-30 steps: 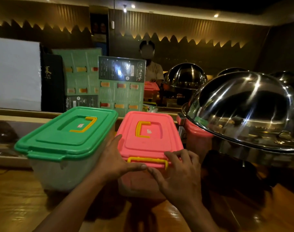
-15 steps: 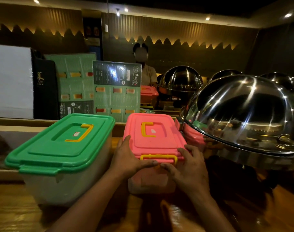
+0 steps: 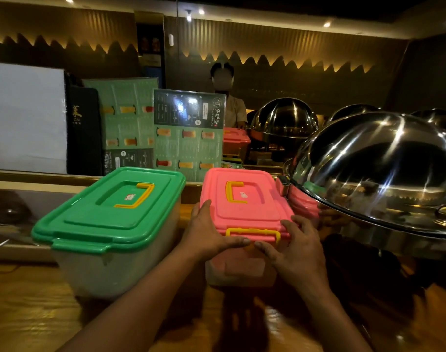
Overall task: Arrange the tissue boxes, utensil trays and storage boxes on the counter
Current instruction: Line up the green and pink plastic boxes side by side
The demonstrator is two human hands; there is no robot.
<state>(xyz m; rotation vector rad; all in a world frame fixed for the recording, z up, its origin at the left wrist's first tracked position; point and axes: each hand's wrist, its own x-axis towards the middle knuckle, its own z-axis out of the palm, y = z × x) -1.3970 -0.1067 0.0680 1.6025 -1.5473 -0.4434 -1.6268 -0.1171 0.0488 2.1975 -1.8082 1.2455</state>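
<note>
While aligning pink storage box (image 3: 244, 199) beside green storage box (image 3: 110, 214), left hand (image 3: 209, 235) and right hand (image 3: 296, 252) fingers clamped on its near end.

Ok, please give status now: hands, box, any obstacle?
Left hand and right hand both gripping pink-lidded box. Box on counter. Steel dome close on right.

You work in a dim, warm-toned room. Small ceiling spotlights (image 3: 326, 24) and a scalloped strip of amber wall light (image 3: 267, 60) give most of the glow. Hard white glints streak the steel dome lid (image 3: 384, 158), and glare washes out part of the menu board (image 3: 189, 107). The tabletop (image 3: 34, 313) falls into deep shadow at right. Straight lines bow near the edges.
</note>
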